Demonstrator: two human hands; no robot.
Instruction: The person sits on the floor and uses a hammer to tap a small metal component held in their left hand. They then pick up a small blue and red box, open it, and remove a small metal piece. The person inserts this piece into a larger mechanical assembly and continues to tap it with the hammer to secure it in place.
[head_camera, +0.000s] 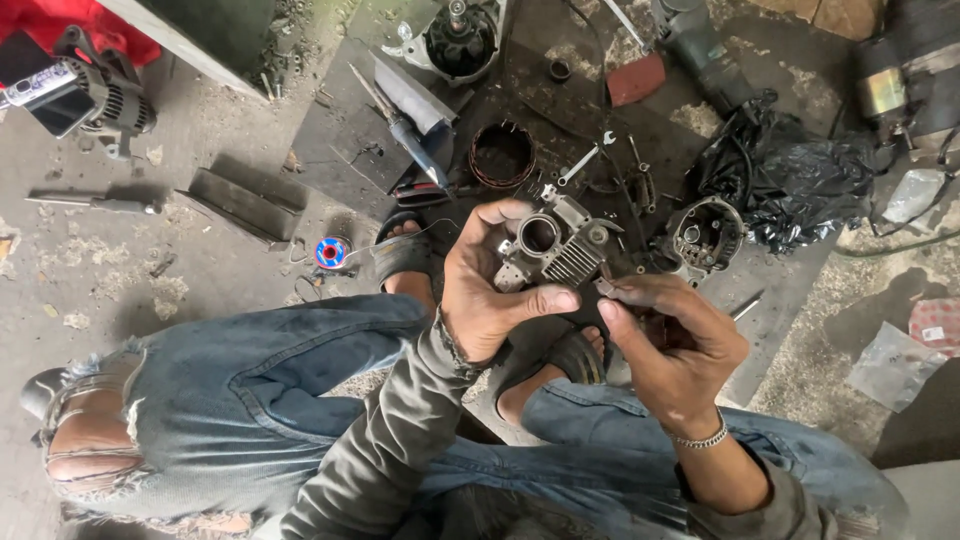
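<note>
nearest the camera, torn blue jeans (250, 400) fill the lower frame; the gap between the knees, where both forearms rise, is narrow. just beyond it, sandalled feet (405, 255) rest on a dark mat (560, 90). bare concrete floor (120, 270) lies open to the left.

left hand (495, 290): fingers curled closed around a grey cast-metal housing (550, 245), thumb pressed along its lower edge. the housing is held above the feet, ring-shaped opening upward, finned section to its right.

right hand (665, 345): fingers partly curled, fingertips (610, 290) pinched at the housing's right edge; what they grip cannot be told. a metal chain bracelet (700, 438) circles the wrist.

farther out on the mat: a copper-wound ring (502, 155), a small spanner (585, 160), a round cast end frame (705, 235), a crumpled black plastic bag (790, 175). a blue solder spool (332, 252) lies left of the feet.
</note>
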